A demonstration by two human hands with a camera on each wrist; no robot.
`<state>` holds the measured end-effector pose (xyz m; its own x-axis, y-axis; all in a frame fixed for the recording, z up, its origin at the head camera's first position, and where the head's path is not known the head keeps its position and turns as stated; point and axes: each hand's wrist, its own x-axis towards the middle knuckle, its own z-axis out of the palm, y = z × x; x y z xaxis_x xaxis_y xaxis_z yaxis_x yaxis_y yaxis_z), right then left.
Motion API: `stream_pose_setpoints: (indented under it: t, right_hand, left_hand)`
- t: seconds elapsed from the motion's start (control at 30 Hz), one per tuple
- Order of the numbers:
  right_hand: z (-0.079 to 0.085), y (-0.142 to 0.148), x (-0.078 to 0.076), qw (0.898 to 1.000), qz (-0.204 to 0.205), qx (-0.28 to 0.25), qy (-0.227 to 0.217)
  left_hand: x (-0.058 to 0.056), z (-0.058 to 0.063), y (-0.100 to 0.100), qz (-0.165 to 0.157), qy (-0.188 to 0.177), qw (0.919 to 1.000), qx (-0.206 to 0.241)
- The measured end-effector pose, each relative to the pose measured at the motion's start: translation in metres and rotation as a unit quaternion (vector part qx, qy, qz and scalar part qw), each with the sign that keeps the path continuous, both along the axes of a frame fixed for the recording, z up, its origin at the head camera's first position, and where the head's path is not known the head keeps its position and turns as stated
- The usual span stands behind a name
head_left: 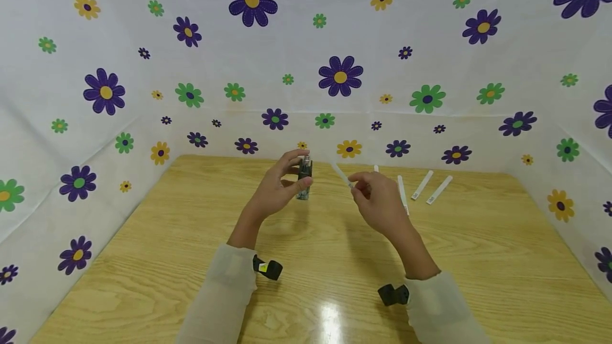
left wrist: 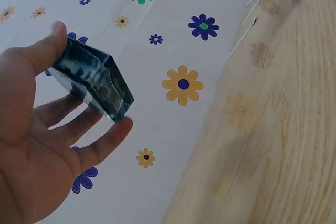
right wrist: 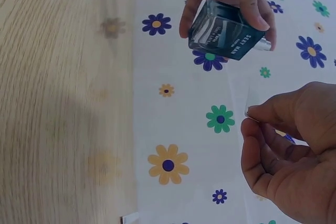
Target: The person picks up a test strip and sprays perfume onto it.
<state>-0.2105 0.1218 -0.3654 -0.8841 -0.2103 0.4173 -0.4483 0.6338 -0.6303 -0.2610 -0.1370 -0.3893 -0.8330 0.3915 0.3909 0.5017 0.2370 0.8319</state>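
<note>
In the head view my left hand (head_left: 279, 187) grips a dark glass perfume bottle (head_left: 304, 178) above the table, thumb on one side and fingers on the other. One fingertip rests on the silver spray top (head_left: 307, 158). Lettering shows on the bottle (right wrist: 226, 32) in the right wrist view, and its thick base (left wrist: 113, 90) faces the left wrist camera. My right hand (head_left: 380, 203) pinches a narrow white paper strip (head_left: 340, 173) by its lower end between thumb and index finger. The strip's far end slants up toward the bottle, apart from it.
Several similar white strips lie at the table's back right, among them one paper strip (head_left: 423, 185) behind my right hand. The wooden table (head_left: 306, 259) meets a white flowered cloth (head_left: 296, 41) at the back and sides. Black bands (head_left: 268, 268) circle both wrists.
</note>
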Motion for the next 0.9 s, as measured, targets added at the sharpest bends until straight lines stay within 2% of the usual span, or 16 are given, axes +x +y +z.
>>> stream_pose_setpoints:
  t: [0.17,0.4,0.7,0.9]
  right_hand:
    - [-0.0011,-0.0013,0.0004,1.000,0.008,-0.002,0.001]
    - [-0.0024,-0.0049,-0.0001,1.000,0.018,0.002,-0.005]
    - [-0.0028,-0.0068,-0.0007,1.000,0.020,0.014,-0.012]
    - [-0.0028,-0.0076,-0.0008,0.999,0.022,0.014,-0.020]
  left_hand:
    - [0.0000,0.0008,0.0041,0.048,0.045,0.9957,-0.066]
    - [0.0017,-0.0002,0.0065,0.095,0.104,0.9803,-0.138]
    - [-0.0004,-0.0009,0.0068,0.093,0.158,0.9698,-0.161]
    - [0.0007,-0.0001,0.0072,0.093,0.160,0.9689,-0.164]
